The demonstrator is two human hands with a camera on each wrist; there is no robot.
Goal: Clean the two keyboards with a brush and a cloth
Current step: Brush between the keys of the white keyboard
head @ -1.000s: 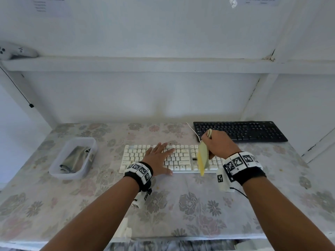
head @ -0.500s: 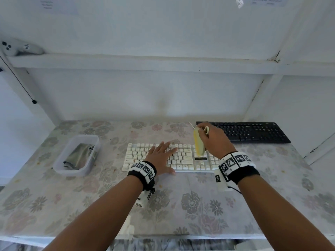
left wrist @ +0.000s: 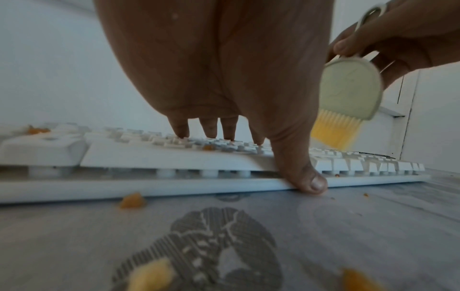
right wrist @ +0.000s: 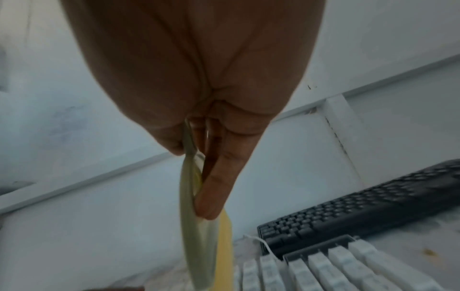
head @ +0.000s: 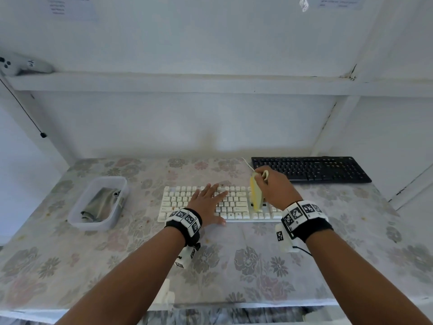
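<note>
From the head view, my left hand (head: 209, 202) lay flat on the white keyboard (head: 236, 204), fingers straight and spread over the keys, thumb at its near edge. My right hand (head: 275, 187) was over the right part of that keyboard, fingers curled round the brush (head: 255, 195), which hung bristles down just above the keys. The black keyboard (head: 311, 169) sat beyond the white keyboard and to its right, untouched. Left of the white keyboard, well apart, stood a clear tub (head: 77, 214) holding a folded grey cloth (head: 99, 204). All of it rested on the floral table (head: 234, 266).

From the left wrist view, my fingertips (left wrist: 183, 129) pressed on the keys and my thumb (left wrist: 306, 177) touched the white keyboard's (left wrist: 161, 155) front edge where it met the table (left wrist: 323, 226). Orange crumbs (left wrist: 132, 199) lay on the table just in front of the white keyboard, and a few among its keys. To the right, my right hand (left wrist: 398, 37) pinched the brush (left wrist: 348, 88) by its handle, the yellow bristles blurred over the keys.

From the right wrist view, my thumb (right wrist: 214, 189) and fingers pinched the brush (right wrist: 196, 226), seen edge-on, above the white keyboard (right wrist: 336, 269). The black keyboard (right wrist: 373, 206) lay just beyond the white keyboard.
</note>
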